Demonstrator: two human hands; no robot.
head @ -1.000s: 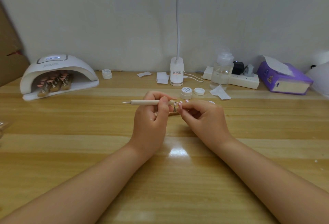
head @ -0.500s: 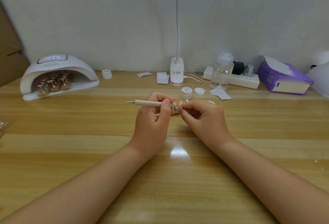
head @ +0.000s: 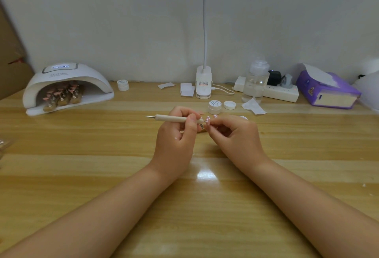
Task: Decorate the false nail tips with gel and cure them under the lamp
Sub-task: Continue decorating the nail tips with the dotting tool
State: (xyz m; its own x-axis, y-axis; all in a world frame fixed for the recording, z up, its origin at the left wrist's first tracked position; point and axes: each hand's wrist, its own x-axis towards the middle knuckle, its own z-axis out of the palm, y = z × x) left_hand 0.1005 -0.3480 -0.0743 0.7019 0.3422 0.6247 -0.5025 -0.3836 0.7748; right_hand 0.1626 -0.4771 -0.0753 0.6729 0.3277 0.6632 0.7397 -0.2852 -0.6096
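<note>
The left hand (head: pixel 176 134) grips a dotting pen (head: pixel 174 118) lying level, its working tip toward the right hand (head: pixel 235 134), whose fingers curl round something unseen.

The white curing lamp (head: pixel 67 87) stands near the back left corner of the desk, its display lit. Pink nail tips on holders (head: pixel 61 95) lie in rows inside it.

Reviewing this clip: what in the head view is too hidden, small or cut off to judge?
- What the right hand pinches: hidden by its fingers.
- Working end of the wooden tool in the left hand: too small.
- Jar label: unreadable.
- Glass object: cut off at the left edge.
</note>
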